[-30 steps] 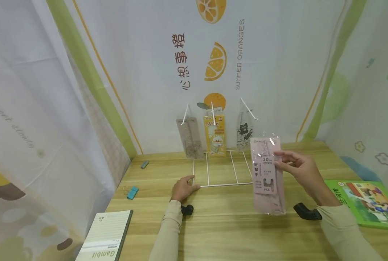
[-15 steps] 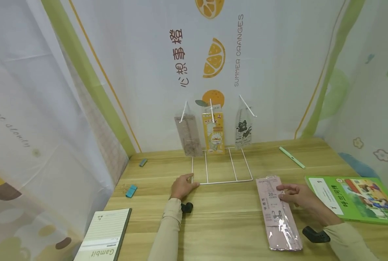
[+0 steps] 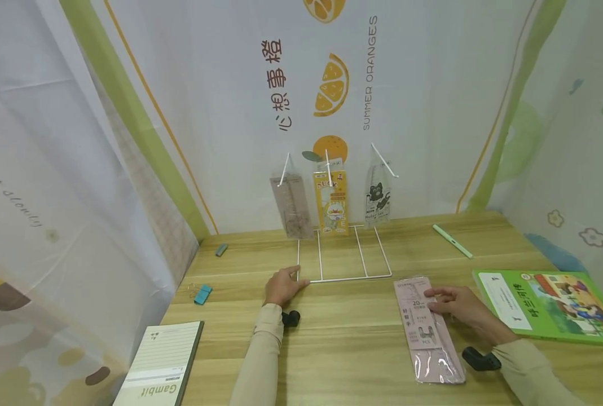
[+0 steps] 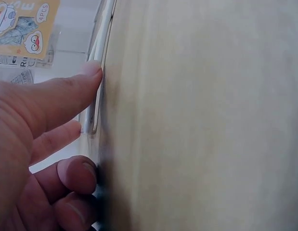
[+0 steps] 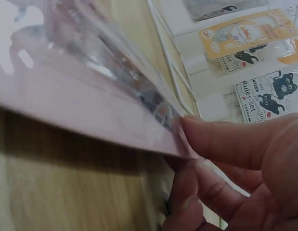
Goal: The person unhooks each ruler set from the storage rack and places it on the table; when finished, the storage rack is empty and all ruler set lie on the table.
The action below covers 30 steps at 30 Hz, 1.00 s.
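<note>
I see R hand pinching pink packet edge, packet flat on table nr green book, L hand fingers loosely curled, pressing wire rack corner, bare wood btwn.

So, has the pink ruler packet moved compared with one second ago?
Yes. The pink ruler packet, pinched by the right hand, came down from above the white wire rack to the table, right of it.

A small stationery display booth set up on a wooden table. Printed orange-themed curtains enclose it. Behind the table's middle, a white wire rack hangs packaged ruler sets.
</note>
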Tool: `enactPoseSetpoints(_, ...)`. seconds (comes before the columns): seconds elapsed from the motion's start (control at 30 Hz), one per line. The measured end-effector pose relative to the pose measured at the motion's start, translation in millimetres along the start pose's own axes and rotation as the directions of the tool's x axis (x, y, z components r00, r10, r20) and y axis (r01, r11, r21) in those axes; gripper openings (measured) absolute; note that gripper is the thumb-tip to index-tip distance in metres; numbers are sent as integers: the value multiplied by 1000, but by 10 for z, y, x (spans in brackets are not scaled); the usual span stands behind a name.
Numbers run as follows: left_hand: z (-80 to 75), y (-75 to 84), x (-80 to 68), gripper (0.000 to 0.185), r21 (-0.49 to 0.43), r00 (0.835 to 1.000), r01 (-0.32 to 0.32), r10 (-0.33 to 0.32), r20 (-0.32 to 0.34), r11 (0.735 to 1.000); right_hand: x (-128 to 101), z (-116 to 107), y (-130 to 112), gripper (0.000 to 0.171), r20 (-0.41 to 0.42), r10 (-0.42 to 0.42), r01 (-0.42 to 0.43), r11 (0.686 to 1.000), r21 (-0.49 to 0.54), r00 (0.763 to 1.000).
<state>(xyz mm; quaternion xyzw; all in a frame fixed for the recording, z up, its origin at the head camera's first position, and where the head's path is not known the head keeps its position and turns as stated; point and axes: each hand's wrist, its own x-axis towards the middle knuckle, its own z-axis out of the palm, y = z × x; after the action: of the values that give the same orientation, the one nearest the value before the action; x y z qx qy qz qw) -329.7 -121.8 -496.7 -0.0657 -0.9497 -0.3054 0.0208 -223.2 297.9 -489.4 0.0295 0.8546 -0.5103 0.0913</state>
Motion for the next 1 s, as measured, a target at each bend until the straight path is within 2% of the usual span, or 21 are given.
enactPoseSetpoints(0.2,15,-9,-4,57,-9,1000,-16,16,-13,1000,23,33,4,38,-49,-49,43,993,-111,998)
enactPoseSetpoints(0.33,9,-4,-6,57,-7,1000,-16,16,-15,1000,12,31,-5,37,-49,-70,61,985,-161,996)
enactPoseSetpoints(0.8,-25,-12,1,57,-3,1000,-3,3,-17,1000,38,8,-25,38,-35,-35,30,990,-140,999)
enactPoseSetpoints(1.0,-17,-11,-15,57,-34,1000,0,0,-6,999,32,-51,-34,43,-31,-36,29,982,-186,999)
